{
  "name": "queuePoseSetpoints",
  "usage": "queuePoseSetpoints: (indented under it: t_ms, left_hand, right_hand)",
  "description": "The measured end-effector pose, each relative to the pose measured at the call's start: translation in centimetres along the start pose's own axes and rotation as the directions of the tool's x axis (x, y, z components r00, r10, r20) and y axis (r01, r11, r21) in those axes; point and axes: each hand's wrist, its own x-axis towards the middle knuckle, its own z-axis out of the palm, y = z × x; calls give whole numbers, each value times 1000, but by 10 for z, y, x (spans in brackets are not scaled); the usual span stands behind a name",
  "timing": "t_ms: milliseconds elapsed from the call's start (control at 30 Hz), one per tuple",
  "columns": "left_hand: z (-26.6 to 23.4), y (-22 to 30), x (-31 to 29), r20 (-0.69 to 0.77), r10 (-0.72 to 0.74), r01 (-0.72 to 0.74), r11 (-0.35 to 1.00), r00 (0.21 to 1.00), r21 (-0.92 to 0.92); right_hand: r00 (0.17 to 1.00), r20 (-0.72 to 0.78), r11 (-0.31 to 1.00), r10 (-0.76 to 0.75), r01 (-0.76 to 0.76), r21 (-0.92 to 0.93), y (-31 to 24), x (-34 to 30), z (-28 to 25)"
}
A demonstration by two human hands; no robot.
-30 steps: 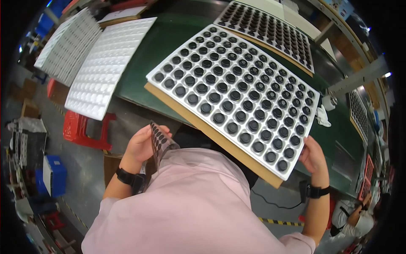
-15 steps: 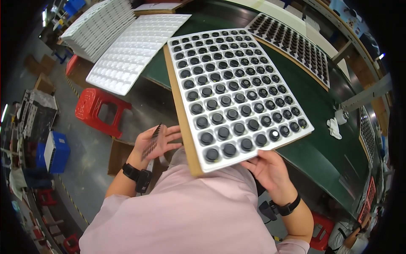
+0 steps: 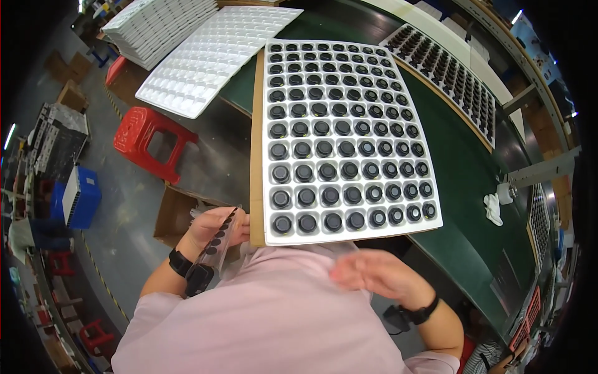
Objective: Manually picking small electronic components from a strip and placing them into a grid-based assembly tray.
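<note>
A white moulded tray filled with rows of black round caps lies on a brown board, its near edge close to my body. Beside its near left corner, my left hand is closed on a clear plastic strip that carries a row of black round pieces. Part of the strip hangs over my wrist. My right hand is off the tray, in front of my shirt. Its fingers are blurred but look loosely stretched, with nothing visible in them.
Stacked white trays and an unfilled white tray stand far left. Another filled tray is on the green table at the far right, with a white cloth nearer. A red stool and cardboard box are on the left.
My right hand has let go of the tray's near edge and moved left toward my body. The tray has turned straighter. My left hand has closed around the strip.
</note>
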Motion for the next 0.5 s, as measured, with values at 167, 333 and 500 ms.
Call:
queuePoseSetpoints:
  t_ms: [167,333,500]
  left_hand:
    - [-7,1,-15,-61,13,-11,1000,998,26]
    - [12,5,-10,-158,-28,40,996,987,76]
    - [27,2,-15,-300,8,36,989,954,143]
  right_hand:
    - [868,-182,700,-461,230,-676,-112,-38,-45]
    - [584,-530,676,-615,45,-735,-211,38,-169]
    - [601,-618,721,-507,-98,-686,-245,115,-188]
